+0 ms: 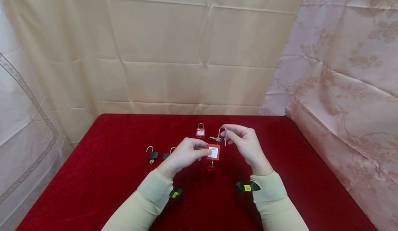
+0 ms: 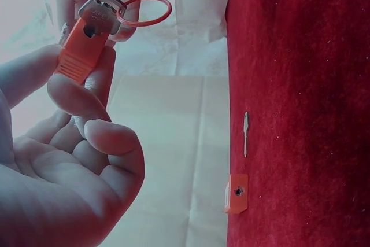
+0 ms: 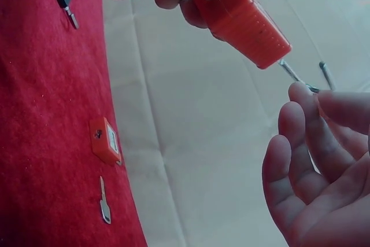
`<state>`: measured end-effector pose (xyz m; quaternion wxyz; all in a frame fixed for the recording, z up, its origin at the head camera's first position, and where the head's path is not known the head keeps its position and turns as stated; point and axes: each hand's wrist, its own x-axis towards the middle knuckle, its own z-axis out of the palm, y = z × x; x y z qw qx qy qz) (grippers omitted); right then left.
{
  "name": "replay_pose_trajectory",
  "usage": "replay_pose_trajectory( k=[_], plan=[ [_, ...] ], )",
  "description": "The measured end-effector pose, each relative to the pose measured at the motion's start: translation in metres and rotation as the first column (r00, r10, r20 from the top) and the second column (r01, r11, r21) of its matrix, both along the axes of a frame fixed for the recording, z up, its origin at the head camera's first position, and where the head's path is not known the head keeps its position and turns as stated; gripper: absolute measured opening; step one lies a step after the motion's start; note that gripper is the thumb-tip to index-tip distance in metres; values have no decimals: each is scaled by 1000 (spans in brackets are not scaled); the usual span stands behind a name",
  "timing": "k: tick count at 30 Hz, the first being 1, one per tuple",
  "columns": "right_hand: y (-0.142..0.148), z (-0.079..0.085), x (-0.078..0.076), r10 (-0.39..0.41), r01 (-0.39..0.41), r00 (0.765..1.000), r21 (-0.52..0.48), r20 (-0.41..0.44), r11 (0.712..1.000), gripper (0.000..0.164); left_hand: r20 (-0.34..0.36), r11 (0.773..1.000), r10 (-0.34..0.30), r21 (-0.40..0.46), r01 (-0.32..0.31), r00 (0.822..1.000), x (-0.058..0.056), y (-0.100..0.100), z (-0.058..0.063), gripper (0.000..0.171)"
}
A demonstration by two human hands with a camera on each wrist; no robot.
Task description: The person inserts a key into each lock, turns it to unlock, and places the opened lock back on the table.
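Red cloth lies beneath hands holding a padlock with inserted key.

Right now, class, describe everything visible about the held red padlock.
The red padlock looks plastic, partly ridged, with a white label, held upright above red cloth. Its metal shackle is open, one leg free. A key with a red ring sits in its base. The left grip holds its body; the right grip pinches the shackle.

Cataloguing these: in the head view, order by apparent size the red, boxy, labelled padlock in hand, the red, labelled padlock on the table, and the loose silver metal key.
1. Held red padlock
2. Unheld red padlock
3. Loose silver key
The first is nearer, so true sizes are unsure.
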<state>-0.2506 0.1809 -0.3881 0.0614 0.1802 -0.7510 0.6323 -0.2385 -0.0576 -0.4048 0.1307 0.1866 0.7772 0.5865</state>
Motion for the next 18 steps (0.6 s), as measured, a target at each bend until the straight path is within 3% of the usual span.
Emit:
replay_pose_trajectory(
  k=[18],
  plan=[
    [3, -8, -6, 17, -17, 991, 1, 130, 1000, 29, 2, 999, 50, -12, -50, 999, -1, -3, 4, 32]
  ],
)
